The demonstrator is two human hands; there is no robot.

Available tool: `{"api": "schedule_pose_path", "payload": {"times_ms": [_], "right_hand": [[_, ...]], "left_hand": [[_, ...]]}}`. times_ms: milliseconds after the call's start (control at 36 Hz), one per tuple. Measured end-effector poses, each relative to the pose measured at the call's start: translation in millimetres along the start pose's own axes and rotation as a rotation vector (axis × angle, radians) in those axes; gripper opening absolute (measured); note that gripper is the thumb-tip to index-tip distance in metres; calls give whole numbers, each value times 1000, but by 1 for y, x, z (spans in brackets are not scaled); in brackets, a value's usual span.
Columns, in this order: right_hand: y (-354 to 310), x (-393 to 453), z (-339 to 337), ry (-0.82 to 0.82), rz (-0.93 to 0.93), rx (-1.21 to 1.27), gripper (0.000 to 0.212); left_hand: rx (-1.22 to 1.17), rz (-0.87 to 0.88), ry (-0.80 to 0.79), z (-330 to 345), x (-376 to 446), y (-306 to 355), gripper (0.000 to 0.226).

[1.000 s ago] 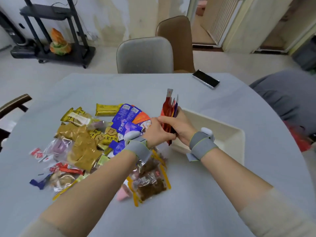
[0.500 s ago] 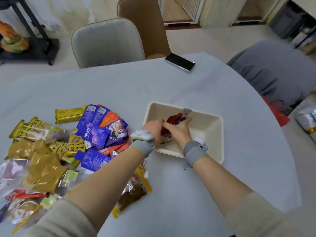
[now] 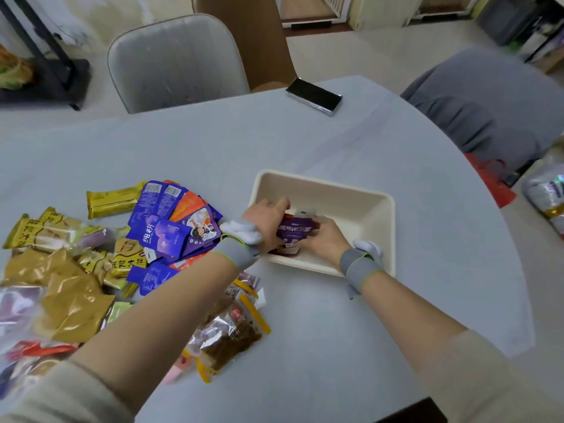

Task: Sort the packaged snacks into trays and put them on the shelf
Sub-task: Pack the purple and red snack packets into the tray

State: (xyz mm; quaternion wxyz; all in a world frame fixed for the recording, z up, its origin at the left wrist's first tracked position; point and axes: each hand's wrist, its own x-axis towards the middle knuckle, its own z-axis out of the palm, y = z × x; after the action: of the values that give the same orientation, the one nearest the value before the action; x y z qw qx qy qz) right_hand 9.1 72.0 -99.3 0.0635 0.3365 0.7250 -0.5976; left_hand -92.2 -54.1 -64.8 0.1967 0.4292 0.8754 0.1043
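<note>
Both hands reach into the near left corner of the tray (image 3: pixel 360 198), a cream rectangular one standing on the grey table (image 3: pixel 305 141). Between them they hold a small bundle of packets (image 3: pixel 294 232), a purple one uppermost with red edges showing beneath it, resting low in the tray against its floor. The left hand (image 3: pixel 265 216) curls over the bundle's left end, its fingers bent round the top edge; the right hand (image 3: pixel 323 236) grips the right end from the near side, its fingertips hidden behind the packets. The hands are close together, parted only by the bundle. Each wrist wears a grey band with a white piece on it. The remainder of the tray shows bare floor. Left of the tray lies the pile of snacks (image 3: pixel 91 257): purple and orange packets (image 3: pixel 175 224) nearest the tray, a yellow bar (image 3: pixel 111 201) beyond them, gold wrappers (image 3: pixel 65 297) further left, and clear bags of brown pieces (image 3: pixel 229 334) under the left forearm. A phone (image 3: pixel 314 94) lies at the table's far edge, well apart from the tray. A grey chair (image 3: pixel 177 61) stands beyond the table, with a brown chair (image 3: pixel 259 35) just behind it.
</note>
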Motion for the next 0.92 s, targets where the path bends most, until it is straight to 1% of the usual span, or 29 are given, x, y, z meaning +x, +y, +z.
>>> {"api": "schedule_pose_path", "payload": {"times_ms": [56,167,194,250,306,389,444,500,528,583,611,667,722,778,833,917], "right_hand": [[4,1,1,-12,-11,-79,47],[5,0,-1,-66,6,-211,32],[5,0,0,-100,15,-227,33],[5,0,3,-167,33,-291,45],[4,2,5,-210,22,-414,53],[-3,4,8,-249,6,-590,53],[-7,5,10,-263,12,-650,48],[-10,7,12,-286,21,-688,39],[-12,7,11,-296,24,-711,31],[-18,8,8,-305,16,-751,7],[-20,8,7,-305,16,-769,10],[-23,9,3,-290,-3,-771,15],[-23,13,2,-259,-29,-728,29],[-25,15,1,-261,-43,-648,32],[-27,15,1,-269,-55,-551,27],[-31,15,-1,-243,-48,-502,26]], "left_hand": [[140,62,40,-2,-4,-8,63],[179,63,2,-3,-8,-20,61],[182,65,-15,-3,-10,-23,61],[205,92,-20,-3,-13,-28,64],[230,126,-14,-2,-15,-31,65],[249,147,-28,-2,-14,-32,62],[281,154,-55,-5,-12,-33,59],[301,161,-94,-8,-9,-34,60],[322,165,-114,-9,-7,-36,60],[382,174,-163,-12,-2,-40,60],[405,177,-189,-12,-2,-41,59],[436,182,-217,-16,-2,-41,58],[457,187,-213,-21,-4,-38,60],[447,187,-198,-25,-4,-35,58],[374,168,-154,-31,-4,-34,46],[285,110,-48,-38,-5,-35,25]]}}
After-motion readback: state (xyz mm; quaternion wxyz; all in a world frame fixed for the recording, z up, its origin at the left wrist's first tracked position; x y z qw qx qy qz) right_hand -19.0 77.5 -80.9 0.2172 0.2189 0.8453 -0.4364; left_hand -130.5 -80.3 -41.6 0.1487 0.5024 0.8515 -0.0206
